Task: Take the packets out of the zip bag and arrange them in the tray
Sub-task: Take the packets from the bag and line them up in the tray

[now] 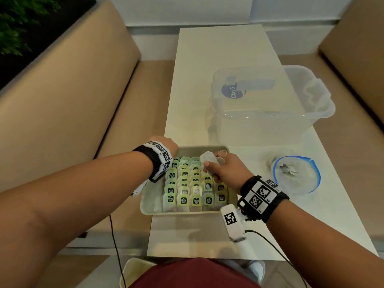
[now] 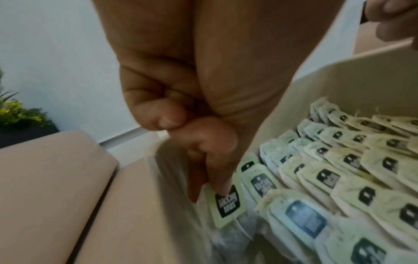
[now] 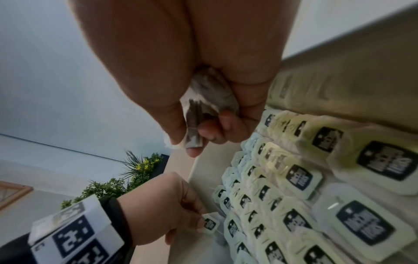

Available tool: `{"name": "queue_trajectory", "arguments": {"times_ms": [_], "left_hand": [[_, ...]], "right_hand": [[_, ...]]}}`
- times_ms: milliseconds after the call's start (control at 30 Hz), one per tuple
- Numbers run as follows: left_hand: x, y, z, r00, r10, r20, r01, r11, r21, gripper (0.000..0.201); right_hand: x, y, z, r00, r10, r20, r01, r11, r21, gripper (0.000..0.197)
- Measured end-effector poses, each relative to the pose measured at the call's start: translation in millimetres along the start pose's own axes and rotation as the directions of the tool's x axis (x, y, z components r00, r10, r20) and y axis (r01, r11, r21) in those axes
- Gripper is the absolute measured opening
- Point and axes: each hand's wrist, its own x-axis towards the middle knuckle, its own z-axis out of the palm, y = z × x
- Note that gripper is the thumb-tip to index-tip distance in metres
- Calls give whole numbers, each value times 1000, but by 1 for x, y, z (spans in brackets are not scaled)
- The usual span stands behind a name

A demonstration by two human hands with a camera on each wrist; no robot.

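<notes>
I see my right hand [image 1: 223, 169] raised over the far right part of the tray [image 1: 148, 206], its grip clenched around a tea bag [image 1: 209, 161]; the right wrist view shows the fingers [image 3: 212, 128] and thumb folded round the crumpled white paper with dark tea showing through. A thin string loops out of that fist at the far side. My left hand [image 1: 169, 145] is at the tray's far left corner, and in the left wrist view its thumb and fingertips [image 2: 217, 180] pinch the pale green tag [image 2: 227, 203] of a tea bag in the leftmost column; the other fingers are curled into the palm.

The tray sits on the near part of the pale worktop [image 1: 218, 48], just in front of me, and holds rows of tea bags [image 1: 195, 190] standing close together in columns, each with a pale green tag bearing a dark label facing up. A strip of bare tray floor shows along the left side.

To the right of the tray, well apart from it, the zip bag [image 1: 297, 177] lies on the worktop with its blue-edged mouth open, and I can make out a few white packets inside it. Beyond the tray stands a clear plastic storage box [image 1: 270, 100] with a blue round sticker on its wall and something crumpled and translucent inside at its right end. Beige upholstered benches [image 1: 72, 90] run along both sides of the worktop.
</notes>
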Motion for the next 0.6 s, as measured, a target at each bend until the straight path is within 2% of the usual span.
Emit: {"name": "queue_trajectory", "arguments": {"times_ms": [67, 233, 400, 500, 533, 600], "left_hand": [[1, 4, 0, 1000, 0, -17, 1, 1000, 30, 15], [1, 10, 0, 1000, -17, -19, 17, 999, 27, 19], [1, 4, -8, 1000, -27, -9, 27, 999, -21, 16], [-6, -12, -23, 995, -93, 23, 95, 991, -91, 8], [-9, -17, -28, 993, -120, 4, 119, 984, -136, 7], [-18, -26, -39, 987, -132, -90, 107, 964, -244, 19]], "right_hand": [[-1, 3, -2, 999, -31, 15, 32, 999, -41, 21], [2, 6, -2, 996, -72, 44, 75, 994, -74, 28], [3, 3, -2, 997, -6, 82, 3, 999, 45, 17], [5, 1, -2, 997, -23, 72, 20, 999, 40, 23], [6, 0, -2, 997, -43, 64, 41, 999, 28, 23], [8, -5, 0, 996, -83, 42, 83, 996, 11, 25]]}}
